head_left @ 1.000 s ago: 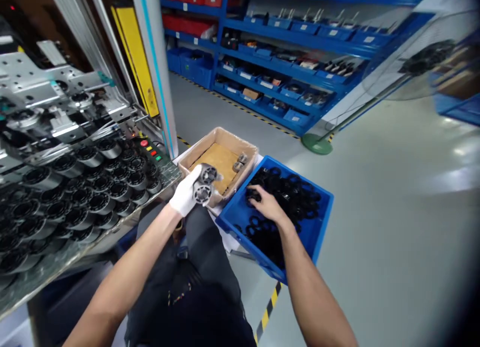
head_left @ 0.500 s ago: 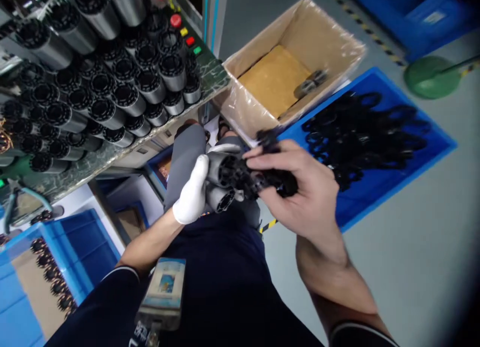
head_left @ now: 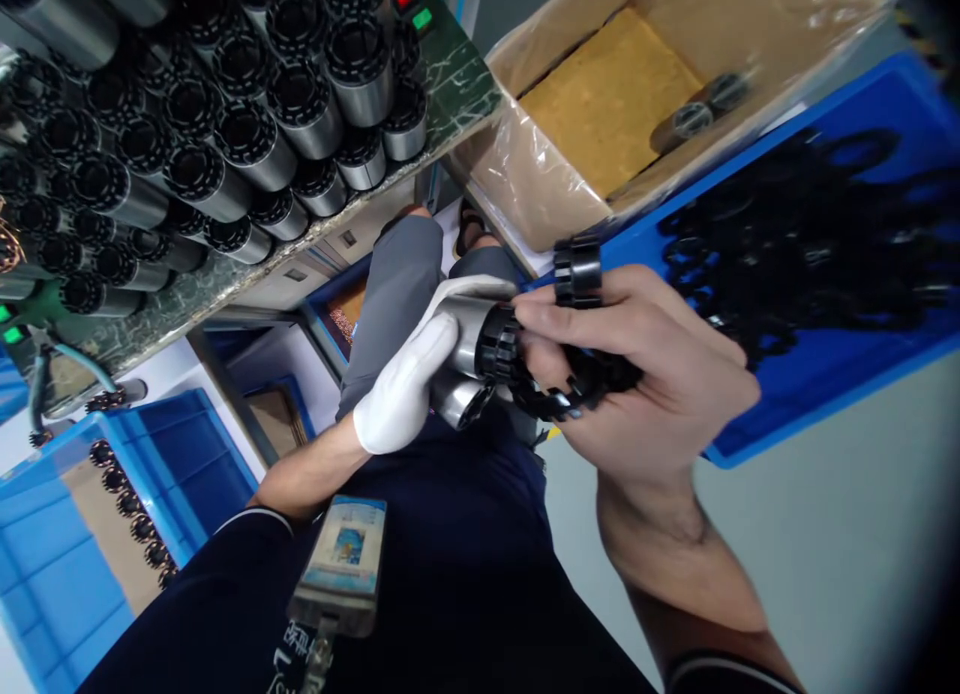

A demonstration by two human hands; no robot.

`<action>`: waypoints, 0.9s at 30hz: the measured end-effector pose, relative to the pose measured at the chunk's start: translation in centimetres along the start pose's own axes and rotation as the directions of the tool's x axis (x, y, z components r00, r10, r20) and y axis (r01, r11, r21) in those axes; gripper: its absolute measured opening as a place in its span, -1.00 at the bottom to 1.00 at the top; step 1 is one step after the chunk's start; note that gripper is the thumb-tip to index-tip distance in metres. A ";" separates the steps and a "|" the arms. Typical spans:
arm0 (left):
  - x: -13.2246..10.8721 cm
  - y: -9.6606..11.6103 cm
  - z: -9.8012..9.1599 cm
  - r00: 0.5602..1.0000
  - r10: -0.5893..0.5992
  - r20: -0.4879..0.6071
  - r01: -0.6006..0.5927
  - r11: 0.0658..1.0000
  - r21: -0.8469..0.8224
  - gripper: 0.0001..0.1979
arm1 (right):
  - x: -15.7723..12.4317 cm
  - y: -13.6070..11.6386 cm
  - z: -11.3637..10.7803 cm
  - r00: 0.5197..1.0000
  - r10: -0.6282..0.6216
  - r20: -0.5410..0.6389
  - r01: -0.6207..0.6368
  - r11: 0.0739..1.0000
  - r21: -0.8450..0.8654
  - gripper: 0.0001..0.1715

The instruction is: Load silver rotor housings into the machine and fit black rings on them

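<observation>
My left hand [head_left: 405,389], in a white glove, grips two grey metal cylinders [head_left: 469,339] over my lap. My bare right hand [head_left: 645,374] holds several black plastic rings [head_left: 577,271] and presses one onto the end of the upper cylinder. More rings sit in its palm and one rests on its forefinger. A blue bin [head_left: 825,374] full of black rings lies just right of my hands. Behind it stands a cardboard box [head_left: 525,174] lined with plastic, with two cylinders inside.
A marbled green shelf [head_left: 450,84] at upper left carries several rows of cylinders with black ends, beside red and green buttons [head_left: 412,4]. A blue crate [head_left: 67,574] with ringed parts sits at lower left. A badge [head_left: 337,564] hangs on my chest. Grey floor lies at right.
My right hand left the blue bin with a handful of rings and came to the cylinders in my left hand. The view tilted down and drew closer to my lap.
</observation>
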State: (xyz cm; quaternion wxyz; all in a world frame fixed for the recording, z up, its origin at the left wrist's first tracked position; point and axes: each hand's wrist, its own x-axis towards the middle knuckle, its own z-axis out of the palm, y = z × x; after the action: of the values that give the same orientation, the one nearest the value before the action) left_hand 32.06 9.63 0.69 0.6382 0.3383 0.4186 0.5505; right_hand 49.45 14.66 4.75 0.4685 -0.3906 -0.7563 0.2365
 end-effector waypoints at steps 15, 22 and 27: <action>1.9 -0.6 -1.9 0.996 0.077 0.038 -0.082 0.985 0.152 -0.57 | -1.1 2.6 2.7 0.995 0.079 -0.056 -0.080 0.997 -0.019 -0.46; 3.0 -0.6 -2.6 0.996 0.030 0.084 -0.047 0.977 0.208 -0.51 | -1.5 4.1 3.0 0.996 0.065 -0.056 -0.069 0.995 -0.066 -0.45; 4.2 -0.9 -2.6 0.986 -0.102 0.132 0.080 0.984 0.161 -0.28 | -3.8 7.7 1.7 0.991 0.079 0.108 -0.082 0.996 0.032 -0.21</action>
State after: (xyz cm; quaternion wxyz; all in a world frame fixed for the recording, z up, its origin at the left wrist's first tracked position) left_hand 30.26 13.57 -1.92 0.6622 0.4053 0.4294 0.4614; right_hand 51.81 16.07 -3.60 0.4246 -0.3990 -0.7594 0.2895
